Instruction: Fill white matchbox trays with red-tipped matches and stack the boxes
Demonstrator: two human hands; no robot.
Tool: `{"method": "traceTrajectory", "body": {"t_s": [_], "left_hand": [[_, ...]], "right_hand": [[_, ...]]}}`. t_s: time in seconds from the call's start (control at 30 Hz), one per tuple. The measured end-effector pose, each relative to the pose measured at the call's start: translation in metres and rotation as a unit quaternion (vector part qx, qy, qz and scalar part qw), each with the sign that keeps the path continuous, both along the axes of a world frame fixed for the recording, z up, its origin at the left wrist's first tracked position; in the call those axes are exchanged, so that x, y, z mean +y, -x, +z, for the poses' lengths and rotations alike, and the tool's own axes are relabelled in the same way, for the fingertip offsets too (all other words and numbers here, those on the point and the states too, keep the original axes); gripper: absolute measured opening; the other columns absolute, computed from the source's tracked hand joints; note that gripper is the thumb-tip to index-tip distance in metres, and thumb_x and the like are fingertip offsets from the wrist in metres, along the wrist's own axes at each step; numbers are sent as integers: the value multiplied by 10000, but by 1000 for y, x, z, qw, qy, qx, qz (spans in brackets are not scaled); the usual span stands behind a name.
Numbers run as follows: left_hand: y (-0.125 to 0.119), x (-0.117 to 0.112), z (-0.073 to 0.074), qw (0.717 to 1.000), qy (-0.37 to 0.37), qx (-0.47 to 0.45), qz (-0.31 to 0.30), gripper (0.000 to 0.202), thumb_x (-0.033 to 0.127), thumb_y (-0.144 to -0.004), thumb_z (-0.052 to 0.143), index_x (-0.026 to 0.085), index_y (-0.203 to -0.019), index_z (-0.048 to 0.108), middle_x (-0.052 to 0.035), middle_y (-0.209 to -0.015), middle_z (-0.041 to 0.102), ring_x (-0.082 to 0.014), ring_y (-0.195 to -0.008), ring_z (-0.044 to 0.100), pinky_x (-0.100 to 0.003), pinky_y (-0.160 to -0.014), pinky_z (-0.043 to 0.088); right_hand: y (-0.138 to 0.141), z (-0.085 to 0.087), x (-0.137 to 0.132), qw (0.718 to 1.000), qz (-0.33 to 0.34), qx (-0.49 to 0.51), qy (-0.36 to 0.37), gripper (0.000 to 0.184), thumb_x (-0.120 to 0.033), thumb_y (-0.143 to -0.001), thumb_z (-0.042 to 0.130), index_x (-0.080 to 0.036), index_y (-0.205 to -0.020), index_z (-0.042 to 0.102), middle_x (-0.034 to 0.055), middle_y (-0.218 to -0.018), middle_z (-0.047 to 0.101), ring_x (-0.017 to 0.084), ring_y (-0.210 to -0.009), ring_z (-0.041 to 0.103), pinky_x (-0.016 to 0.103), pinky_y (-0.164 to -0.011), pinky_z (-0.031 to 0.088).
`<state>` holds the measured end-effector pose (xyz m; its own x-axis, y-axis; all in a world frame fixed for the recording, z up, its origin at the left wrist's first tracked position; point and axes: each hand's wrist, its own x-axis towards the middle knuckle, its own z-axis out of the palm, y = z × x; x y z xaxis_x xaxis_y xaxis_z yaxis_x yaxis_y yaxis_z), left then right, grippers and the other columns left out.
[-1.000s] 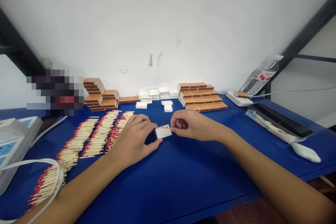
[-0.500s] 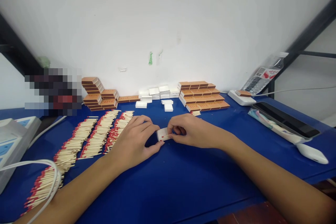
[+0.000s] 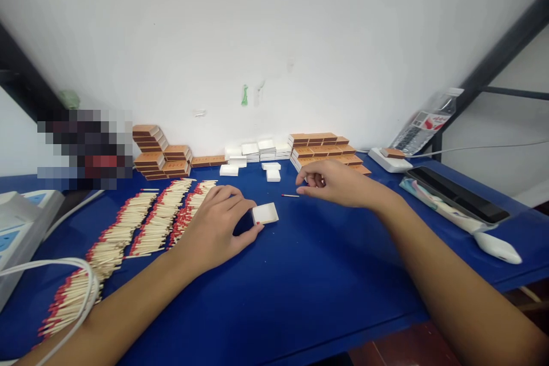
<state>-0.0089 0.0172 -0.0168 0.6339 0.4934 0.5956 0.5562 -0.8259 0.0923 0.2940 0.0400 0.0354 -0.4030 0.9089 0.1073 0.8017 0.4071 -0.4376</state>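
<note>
My left hand (image 3: pixel 223 222) has its thumb and index finger around the left end of a small white matchbox tray (image 3: pixel 266 213) on the blue table. One red-headed match lies in the tray along its near side. Right of and beyond the tray, my right hand (image 3: pixel 328 183) hovers with fingers curled and a gap between thumb and index fingertip. A single match (image 3: pixel 290 195) lies just left of that thumb; whether they touch is unclear. Beside my left hand, loose matches (image 3: pixel 154 217) lie in several long rows, partly hidden by my left hand and forearm.
Orange matchboxes stand stacked along the wall, at the left (image 3: pixel 160 154) and right (image 3: pixel 323 151), with white trays (image 3: pixel 259 150) between them. A white cable (image 3: pixel 92 286) crosses my left forearm. At the right are a bottle (image 3: pixel 429 120), a phone (image 3: pixel 458 194) and a packaged toothbrush (image 3: pixel 441 203).
My right hand has moved away from the tray, up and to the right, its fingers apart. The tray is now uncovered, and a single match shows on the table. My left hand stays at the tray.
</note>
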Motion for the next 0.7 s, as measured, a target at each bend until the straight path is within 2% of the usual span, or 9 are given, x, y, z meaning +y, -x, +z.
{"method": "traceTrajectory", "body": {"t_s": [0.1, 0.23, 0.33, 0.5, 0.7], "left_hand": [[0, 1, -1, 1000, -2, 1, 2, 224, 353, -989, 676, 171, -1115, 707, -76, -959, 735, -283, -1053, 627, -483, -943, 503], [1, 1, 0, 1000, -7, 2, 1, 219, 348, -996, 659, 166, -1109, 706, -84, -967, 736, -281, -1040, 626, -482, -932, 508], [1, 0, 2, 1000, -12, 6, 3, 217, 345, -990, 666, 159, -1094, 706, -89, -957, 733, -290, -1040, 626, -483, -925, 508], [0, -1, 2, 1000, 1, 6, 2, 207, 348, -986, 672, 178, -1099, 710, -85, -953, 730, -291, -1041, 633, -476, -926, 506], [1, 0, 0, 1000, 5, 8, -2, 209, 343, -988, 668, 180, -1114, 707, -83, -963, 730, -292, -1054, 627, -483, -945, 496]], "right_hand": [[-2, -8, 7, 999, 9, -27, 43, 297, -472, -872, 742, -195, -978, 727, 27, -787, 666, 167, -681, 573, 291, -616, 370], [3, -17, 9, 996, 21, -29, 77, 265, -451, -935, 651, -190, -906, 687, 30, -777, 660, 160, -667, 544, 289, -608, 357], [-11, -10, 9, 993, 18, -52, 102, 302, -489, -941, 634, -196, -892, 687, 38, -808, 677, 174, -699, 558, 295, -628, 364], [-43, 6, 8, 986, -48, -83, 135, 409, -604, -865, 693, -196, -844, 690, 70, -865, 697, 206, -752, 589, 307, -638, 378], [-42, 1, 11, 982, -45, -99, 153, 391, -591, -847, 719, -201, -872, 735, 58, -831, 666, 191, -721, 569, 302, -620, 372]]}}
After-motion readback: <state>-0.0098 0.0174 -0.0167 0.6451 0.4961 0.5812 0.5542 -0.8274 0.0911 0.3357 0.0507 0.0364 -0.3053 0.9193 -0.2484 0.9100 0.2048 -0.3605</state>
